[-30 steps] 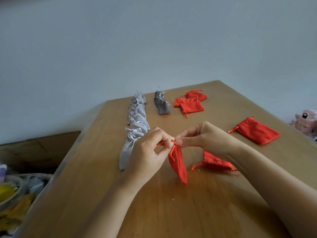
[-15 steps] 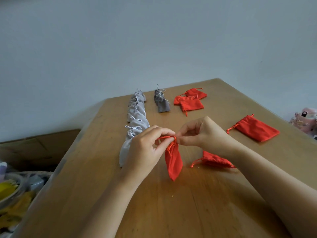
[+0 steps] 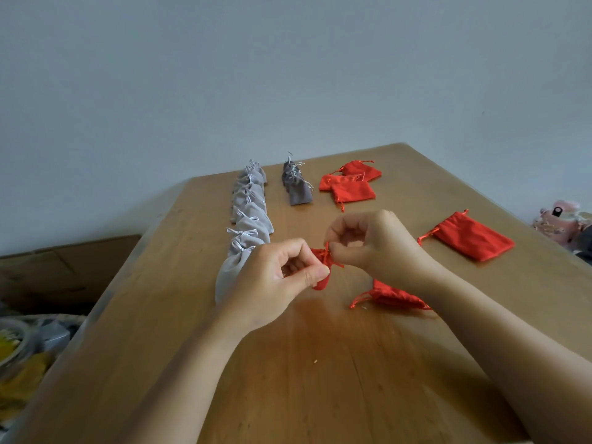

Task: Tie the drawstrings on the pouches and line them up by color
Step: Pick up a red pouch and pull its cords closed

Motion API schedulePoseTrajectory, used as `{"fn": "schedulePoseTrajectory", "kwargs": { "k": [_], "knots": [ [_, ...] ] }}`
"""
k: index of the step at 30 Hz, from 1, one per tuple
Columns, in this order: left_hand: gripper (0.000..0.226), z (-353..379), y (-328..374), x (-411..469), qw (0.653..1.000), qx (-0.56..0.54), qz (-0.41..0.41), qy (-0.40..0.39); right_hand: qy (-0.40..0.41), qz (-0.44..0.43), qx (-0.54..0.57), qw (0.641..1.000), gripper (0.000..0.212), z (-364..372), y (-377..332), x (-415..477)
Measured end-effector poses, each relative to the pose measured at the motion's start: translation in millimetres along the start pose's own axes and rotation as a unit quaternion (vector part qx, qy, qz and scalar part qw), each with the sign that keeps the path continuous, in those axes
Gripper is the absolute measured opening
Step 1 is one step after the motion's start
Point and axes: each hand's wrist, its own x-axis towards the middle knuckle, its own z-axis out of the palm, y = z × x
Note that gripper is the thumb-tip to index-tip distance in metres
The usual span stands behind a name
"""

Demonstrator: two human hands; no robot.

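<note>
Red pouch (image 3: 321, 285) held clear of the table (image 3: 320, 379) between both hands: left hand (image 3: 282, 277) pinches it thumb to forefinger, right hand (image 3: 374, 248) is curled with its fingertips nipping the drawstring (image 3: 327, 251) at the gathered neck. Long axis runs from the neck, at the right fingertips, down towards the left thumb, so the right hand sits nearer the cords; knot judged not yet finished. Red group (image 3: 349, 184) lies well beyond the right hand, light grey row (image 3: 246, 219) beyond the left, and a loose red pouch (image 3: 390, 294) under the right wrist.
</note>
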Motion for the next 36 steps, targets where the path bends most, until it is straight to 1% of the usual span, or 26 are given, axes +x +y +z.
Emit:
{"fn": "schedulePoseTrajectory", "kwargs": {
  "k": [2,5,7,9,11,13,14,15,17,19,21,23,26,30,31,33,36],
  "knots": [
    [0.024,-3,0,1,0.999,-0.037,-0.007,-0.018,0.033,-0.079,-0.053,0.995,0.015,2,-1,-1],
    [0.018,-5,5,0,0.996,-0.09,-0.009,-0.022,0.096,-0.182,-0.132,0.97,0.006,7,-1,-2],
    [0.013,-5,10,0,0.991,-0.135,-0.015,-0.02,0.128,-0.224,-0.175,0.95,0.005,8,0,-2],
    [0.016,-4,13,0,0.986,-0.164,-0.023,-0.019,0.138,-0.24,-0.191,0.942,0.004,8,0,-3],
    [0.014,-3,14,0,0.982,-0.186,-0.027,-0.014,0.132,-0.197,-0.15,0.96,0.004,10,-3,-5],
    [0.011,-3,13,0,0.981,-0.19,-0.03,-0.005,0.115,-0.113,-0.047,0.986,0.004,9,-6,-6],
    [0.011,-2,13,0,0.981,-0.192,-0.032,-0.005,0.091,-0.066,0.023,0.993,0.005,7,-8,-5],
    [0.012,-2,12,0,0.98,-0.196,-0.034,-0.008,0.056,-0.025,0.104,0.993,0.006,6,-10,-4],
    [0.012,0,10,1,0.976,-0.216,-0.034,-0.011,-0.007,0.02,0.239,0.971,0.006,4,-9,-1],
    [0.014,1,8,2,0.971,-0.235,-0.035,-0.003,-0.044,0.046,0.307,0.95,0.005,2,-5,1],
    [0.015,1,3,3,0.968,-0.248,-0.034,0.006,-0.063,0.06,0.33,0.94,0.004,1,-2,2],
    [0.012,1,0,4,0.966,-0.256,-0.034,0.007,-0.056,0.056,0.32,0.944,0.005,-1,0,2],
    [0.015,3,0,3,0.971,-0.237,-0.026,0.005,-0.017,0.042,0.275,0.96,0.006,-4,-1,2],
    [0.016,5,-2,3,0.979,-0.202,-0.008,-0.004,0.014,0.039,0.177,0.983,0.003,-3,1,2],
    [0.018,5,-3,3,0.98,-0.2,-0.007,-0.005,0.024,0.028,0.148,0.988,0.002,-4,1,2],
    [0.018,4,-4,4,0.979,-0.204,-0.008,-0.01,0.046,-0.013,0.082,0.995,0.006,-4,-1,1],
    [0.016,4,-4,4,0.979,-0.202,-0.013,-0.013,0.072,-0.064,0.002,0.995,0.009,-3,-4,0]
  ]
}}
